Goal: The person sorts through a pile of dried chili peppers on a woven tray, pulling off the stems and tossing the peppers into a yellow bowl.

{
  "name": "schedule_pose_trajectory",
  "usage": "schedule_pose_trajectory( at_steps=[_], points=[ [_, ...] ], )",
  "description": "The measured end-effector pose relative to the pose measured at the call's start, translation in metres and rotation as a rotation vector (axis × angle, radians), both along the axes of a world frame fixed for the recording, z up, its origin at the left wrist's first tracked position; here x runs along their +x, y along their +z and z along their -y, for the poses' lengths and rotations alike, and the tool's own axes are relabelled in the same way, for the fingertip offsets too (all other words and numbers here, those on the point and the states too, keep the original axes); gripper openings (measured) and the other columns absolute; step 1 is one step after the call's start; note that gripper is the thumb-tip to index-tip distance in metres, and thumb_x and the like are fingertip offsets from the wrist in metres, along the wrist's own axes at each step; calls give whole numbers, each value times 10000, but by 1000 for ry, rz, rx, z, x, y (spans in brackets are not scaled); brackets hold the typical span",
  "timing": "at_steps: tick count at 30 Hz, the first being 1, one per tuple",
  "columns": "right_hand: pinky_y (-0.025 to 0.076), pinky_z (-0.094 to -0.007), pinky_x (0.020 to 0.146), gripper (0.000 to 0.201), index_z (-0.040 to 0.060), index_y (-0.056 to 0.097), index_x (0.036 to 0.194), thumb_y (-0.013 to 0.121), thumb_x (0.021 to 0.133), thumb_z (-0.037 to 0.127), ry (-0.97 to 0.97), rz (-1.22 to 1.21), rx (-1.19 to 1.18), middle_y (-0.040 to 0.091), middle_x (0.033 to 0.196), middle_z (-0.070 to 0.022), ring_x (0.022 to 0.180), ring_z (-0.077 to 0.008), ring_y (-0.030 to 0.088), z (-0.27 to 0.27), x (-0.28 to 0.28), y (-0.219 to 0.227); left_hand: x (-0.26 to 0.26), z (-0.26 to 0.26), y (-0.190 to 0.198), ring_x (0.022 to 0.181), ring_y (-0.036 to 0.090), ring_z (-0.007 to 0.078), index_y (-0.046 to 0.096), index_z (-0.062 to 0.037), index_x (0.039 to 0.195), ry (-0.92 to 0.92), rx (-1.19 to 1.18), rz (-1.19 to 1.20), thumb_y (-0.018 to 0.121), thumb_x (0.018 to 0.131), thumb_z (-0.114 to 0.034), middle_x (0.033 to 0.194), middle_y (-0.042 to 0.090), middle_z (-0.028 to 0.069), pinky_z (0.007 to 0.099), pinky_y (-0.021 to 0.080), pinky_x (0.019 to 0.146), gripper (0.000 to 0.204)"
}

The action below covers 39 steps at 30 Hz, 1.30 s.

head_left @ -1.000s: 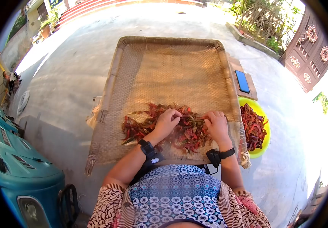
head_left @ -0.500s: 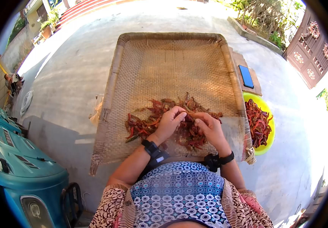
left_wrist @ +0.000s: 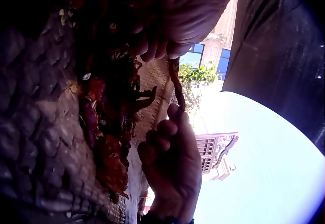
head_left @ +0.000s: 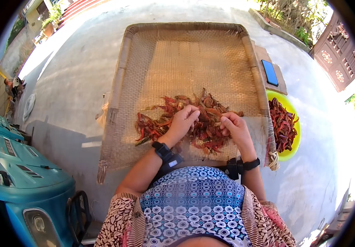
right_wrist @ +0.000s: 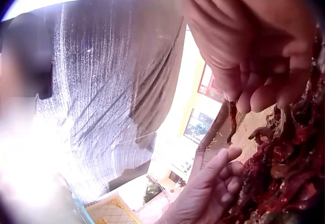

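Observation:
A heap of dried red chili peppers (head_left: 210,133) lies on the near part of a woven tray (head_left: 185,61). My left hand (head_left: 183,122) is over the middle of the heap, thumb and fingertips drawn together. To its right, my right hand (head_left: 236,128) has its fingers curled. One thin dried chili pepper (left_wrist: 176,84) spans the gap between the hands. The right fingertips pinch one end, as the right wrist view shows; its other end meets the left thumb and fingertips.
A yellow-green basin (head_left: 294,142) of more red chilies stands right of the tray. Beyond it a blue-screened phone (head_left: 270,73) rests on cardboard (head_left: 279,82). A teal vehicle (head_left: 29,164) stands at the left. Another person (head_left: 13,87) sits far left.
The right hand came in from the right to meet the left over the heap, then drew back slightly, with a chili now stretched between them. The left hand stayed over the heap.

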State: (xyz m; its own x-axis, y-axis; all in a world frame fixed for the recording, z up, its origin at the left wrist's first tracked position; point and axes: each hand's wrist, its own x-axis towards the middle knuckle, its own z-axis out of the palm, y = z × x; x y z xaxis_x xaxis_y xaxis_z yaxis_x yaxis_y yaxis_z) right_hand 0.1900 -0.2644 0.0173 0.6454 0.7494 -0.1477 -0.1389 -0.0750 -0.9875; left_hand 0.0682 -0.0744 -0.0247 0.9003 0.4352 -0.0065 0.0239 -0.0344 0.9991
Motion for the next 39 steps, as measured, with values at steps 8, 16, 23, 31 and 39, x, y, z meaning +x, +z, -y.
schedule_pose_trajectory(
  at_steps=[8, 16, 23, 31, 39],
  points=[
    [487, -220, 623, 291, 86, 586, 1182, 571, 979, 294, -587, -361, 602, 659, 937, 17, 720, -60, 582, 49, 66, 13, 0, -7, 1, 634, 498, 39, 599, -63, 1075, -11, -117, -8, 517, 1001, -273, 789, 569, -22, 191, 414, 544, 237],
    [501, -375, 699, 283, 110, 599, 1106, 676, 855, 216, -185, 855, -677, 658, 980, -52, 811, -241, 632, 37, 41, -10, -1, 0, 1, 645, 513, 56, 608, -49, 1040, -11, 29, -49, 555, 983, -276, 788, 578, -13, 210, 443, 577, 240],
    [472, -426, 767, 236, 124, 592, 1028, 681, 824, 204, -305, 901, -737, 582, 1025, -77, 953, -284, 599, 25, 37, -31, -1, -1, 1, 648, 523, 60, 611, -38, 1024, -10, 32, -55, 552, 985, -252, 787, 581, -5, 219, 459, 593, 226],
    [488, -371, 667, 210, 73, 620, 1002, 668, 866, 227, -374, 795, -495, 650, 851, -76, 781, -244, 644, 17, 33, -20, 2, -2, -10, 684, 521, 50, 602, -40, 1058, -21, 111, -7, 586, 967, -199, 804, 571, -18, 215, 457, 608, 183],
    [452, -250, 536, 190, 18, 632, 985, 681, 884, 171, 45, 362, -200, 621, 696, -32, 573, -92, 567, -23, -12, -4, -5, -1, 3, 703, 530, 67, 616, -71, 1085, -111, 172, 3, 642, 929, -220, 795, 581, -7, 239, 459, 645, 217]
  ],
)
